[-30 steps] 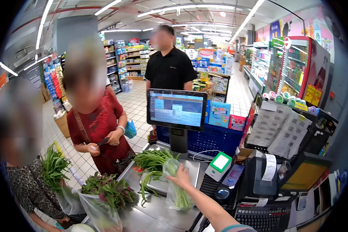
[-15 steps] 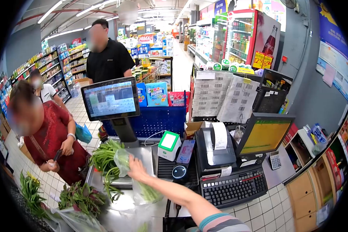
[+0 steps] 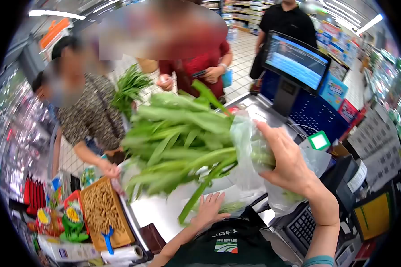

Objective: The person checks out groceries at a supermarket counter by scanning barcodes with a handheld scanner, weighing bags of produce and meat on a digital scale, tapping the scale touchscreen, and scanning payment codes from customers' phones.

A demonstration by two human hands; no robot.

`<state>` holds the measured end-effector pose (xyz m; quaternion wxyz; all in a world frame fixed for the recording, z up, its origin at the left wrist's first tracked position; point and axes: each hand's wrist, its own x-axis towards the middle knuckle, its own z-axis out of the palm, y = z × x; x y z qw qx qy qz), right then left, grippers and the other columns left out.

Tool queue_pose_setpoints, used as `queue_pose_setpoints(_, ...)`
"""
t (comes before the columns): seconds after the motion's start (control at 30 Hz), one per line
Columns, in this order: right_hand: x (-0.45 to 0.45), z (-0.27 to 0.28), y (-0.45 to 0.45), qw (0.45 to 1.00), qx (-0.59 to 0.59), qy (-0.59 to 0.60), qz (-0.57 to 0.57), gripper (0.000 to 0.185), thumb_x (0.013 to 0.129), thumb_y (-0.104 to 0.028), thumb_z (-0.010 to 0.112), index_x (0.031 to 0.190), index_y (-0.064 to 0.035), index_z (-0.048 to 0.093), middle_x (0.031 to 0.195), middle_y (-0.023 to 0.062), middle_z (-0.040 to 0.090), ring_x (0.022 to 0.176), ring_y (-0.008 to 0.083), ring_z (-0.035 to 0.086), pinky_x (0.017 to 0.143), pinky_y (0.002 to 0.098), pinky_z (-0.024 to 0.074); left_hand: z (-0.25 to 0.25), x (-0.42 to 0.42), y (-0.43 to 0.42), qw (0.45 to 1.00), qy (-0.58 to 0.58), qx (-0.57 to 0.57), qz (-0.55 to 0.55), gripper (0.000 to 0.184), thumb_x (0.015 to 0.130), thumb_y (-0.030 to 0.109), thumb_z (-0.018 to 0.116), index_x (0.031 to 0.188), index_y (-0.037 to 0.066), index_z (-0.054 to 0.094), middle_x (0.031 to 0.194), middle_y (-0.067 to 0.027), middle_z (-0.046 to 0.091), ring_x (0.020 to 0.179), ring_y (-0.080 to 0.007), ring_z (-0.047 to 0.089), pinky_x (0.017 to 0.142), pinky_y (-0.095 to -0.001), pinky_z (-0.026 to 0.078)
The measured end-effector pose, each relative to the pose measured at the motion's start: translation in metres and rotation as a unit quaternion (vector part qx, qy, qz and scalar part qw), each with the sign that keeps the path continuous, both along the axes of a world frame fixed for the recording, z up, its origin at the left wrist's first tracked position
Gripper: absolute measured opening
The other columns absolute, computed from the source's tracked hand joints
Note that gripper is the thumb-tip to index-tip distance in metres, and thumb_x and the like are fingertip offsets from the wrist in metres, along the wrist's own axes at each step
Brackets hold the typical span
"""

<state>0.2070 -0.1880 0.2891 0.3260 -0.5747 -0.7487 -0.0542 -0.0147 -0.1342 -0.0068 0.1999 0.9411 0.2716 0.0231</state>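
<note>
My right hand (image 3: 287, 155) grips a large bunch of long leafy greens (image 3: 178, 138) by its stem end, through a clear plastic bag (image 3: 243, 151). The bunch is raised in front of me, leaves pointing left, above the pale counter (image 3: 153, 211). Low near my apron, my left hand (image 3: 209, 209) lies with its fingers stretched out. Beside it, partly hidden, is some clear plastic with green stalks inside (image 3: 231, 207). A single long green leaf hangs down from the bunch close to my left fingers.
A tray of peanuts (image 3: 104, 209) with a blue scoop (image 3: 107, 240) stands at lower left. The customer screen (image 3: 296, 60), a green-lit box (image 3: 319, 140) and a keyboard (image 3: 300, 227) are to the right. People stand across the counter; one person's hand (image 3: 109, 169) is near its left edge.
The bagged greens have been lifted off the metal surface by the screen and brought toward the left. The camera has turned left, and my left hand has come into view.
</note>
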Motion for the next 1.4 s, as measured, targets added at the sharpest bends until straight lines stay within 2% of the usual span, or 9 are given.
queue_pose_setpoints(0.23,-0.079,-0.076,0.063,0.939,-0.167,0.055,0.295,0.093,0.062,-0.001,0.070,0.143,-0.0020,0.023,0.112,0.0181,0.052,0.101,0.0359,0.049,0.089,0.0422,0.0442,-0.028,-0.018,-0.029,0.992,0.081,0.083,0.047,0.086,0.066,0.049,0.076,0.132,0.005,0.041,0.124,-0.0174,0.050,0.115,-0.0334,0.045,0.092,-0.0527,0.034)
queue_pose_setpoints(0.53,-0.119,-0.294,0.125,0.876,-0.389,-0.073,0.277,0.083,0.066,-0.013,0.071,0.141,-0.0116,0.034,0.128,0.0177,0.050,0.114,0.0384,0.049,0.095,0.0441,0.0438,-0.034,-0.033,-0.037,0.984,0.054,0.014,0.169,0.081,0.074,0.016,0.070,0.144,0.015,0.030,0.131,-0.0154,0.043,0.117,-0.0332,0.046,0.100,-0.0548,0.033)
queue_pose_setpoints(0.6,-0.118,-0.300,0.135,0.853,-0.443,-0.125,0.244,0.084,0.065,-0.023,0.077,0.139,-0.0109,0.037,0.132,0.0194,0.046,0.118,0.0386,0.047,0.097,0.0465,0.0430,-0.037,-0.045,-0.035,0.983,0.037,0.024,0.179,0.082,0.074,0.016,0.070,0.145,0.015,0.029,0.130,-0.0150,0.044,0.118,-0.0326,0.045,0.101,-0.0547,0.032)
queue_pose_setpoints(0.73,-0.139,-0.202,0.178,0.937,-0.194,0.144,0.252,0.076,0.068,-0.031,0.078,0.131,-0.0073,0.044,0.130,0.0206,0.046,0.116,0.0388,0.047,0.097,0.0463,0.0405,-0.034,-0.059,-0.034,0.983,0.025,0.014,0.180,0.086,0.074,0.019,0.071,0.147,0.017,0.025,0.128,-0.0135,0.044,0.119,-0.0309,0.044,0.103,-0.0542,0.031)
queue_pose_setpoints(0.8,-0.157,-0.147,0.195,0.962,0.002,0.122,0.245,0.064,0.071,-0.037,0.077,0.118,0.0003,0.054,0.129,0.0227,0.043,0.116,0.0369,0.047,0.094,0.0434,0.0419,-0.032,-0.060,-0.032,0.985,0.033,0.005,0.172,0.087,0.074,0.021,0.071,0.147,0.018,0.024,0.128,-0.0128,0.044,0.120,-0.0301,0.043,0.103,-0.0538,0.031)
queue_pose_setpoints(0.9,-0.180,-0.140,0.225,0.930,0.037,0.105,0.349,0.053,0.073,-0.037,0.076,0.106,0.0005,0.060,0.119,0.0221,0.052,0.108,0.0349,0.052,0.091,0.0431,0.0425,-0.022,-0.061,-0.028,0.985,0.056,-0.031,0.163,0.085,0.075,0.022,0.071,0.147,0.018,0.025,0.128,-0.0120,0.044,0.121,-0.0299,0.043,0.103,-0.0544,0.031)
queue_pose_setpoints(0.97,-0.177,-0.142,0.224,0.914,-0.189,0.101,0.345,0.044,0.075,-0.036,0.075,0.100,-0.0017,0.064,0.101,0.0190,0.062,0.097,0.0328,0.058,0.086,0.0436,0.0441,-0.025,-0.064,-0.027,0.989,0.045,-0.026,0.137,0.085,0.075,0.023,0.072,0.146,0.020,0.026,0.128,-0.0111,0.045,0.121,-0.0299,0.043,0.103,-0.0553,0.030)
queue_pose_setpoints(1.3,-0.089,-0.162,0.184,0.940,-0.094,0.269,0.189,0.020,0.088,-0.021,0.062,0.082,-0.0021,0.063,0.071,0.0144,0.060,0.061,0.0313,0.057,0.057,0.0390,0.0440,-0.031,-0.069,-0.024,0.988,0.048,-0.012,0.144,0.084,0.070,0.030,0.076,0.142,0.021,0.034,0.126,-0.0099,0.046,0.119,-0.0290,0.045,0.101,-0.0551,0.030)
queue_pose_setpoints(1.4,-0.022,-0.155,0.164,0.938,-0.090,0.331,0.050,0.020,0.091,-0.017,0.060,0.080,-0.0001,0.062,0.064,0.0094,0.056,0.056,0.0164,0.050,0.052,0.0323,0.0407,-0.030,-0.069,-0.022,0.989,0.040,-0.001,0.141,0.083,0.070,0.029,0.076,0.141,0.020,0.035,0.125,-0.0097,0.047,0.117,-0.0288,0.045,0.100,-0.0549,0.031)
